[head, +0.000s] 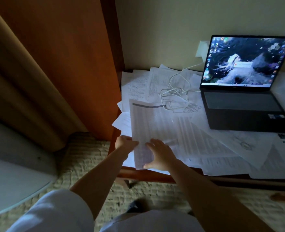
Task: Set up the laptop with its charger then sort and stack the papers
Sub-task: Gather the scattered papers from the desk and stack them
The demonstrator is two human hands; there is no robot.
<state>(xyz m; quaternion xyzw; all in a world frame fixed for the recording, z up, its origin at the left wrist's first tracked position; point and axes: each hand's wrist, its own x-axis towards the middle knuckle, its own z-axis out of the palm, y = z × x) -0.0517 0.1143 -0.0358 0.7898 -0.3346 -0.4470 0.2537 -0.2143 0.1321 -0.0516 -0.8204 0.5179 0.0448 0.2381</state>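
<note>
Sheet: desk corner at 7 o'clock of laptop; thin, floppy, best taken by an edge.
Left hand: fingers curled on sheet's left edge.
Right hand: fingers spread, pressing sheet's near end.
Charger cable: coiled at 9 o'clock of laptop.

Person seen from above: two bare forearms, pale short-sleeved top.

Both arms are seen entering from the bottom of the frame, bare from the hands back past the elbows. The left hand and the right hand are bare; no rings, watch or bands can be made out in the dim light. A loose, light bluish-white sleeve is seen at lower left, ending above the left elbow. More of the same pale fabric is noted at bottom centre, over the torso. Edges of the cloth are blurred; any seams or print cannot be told.
</note>
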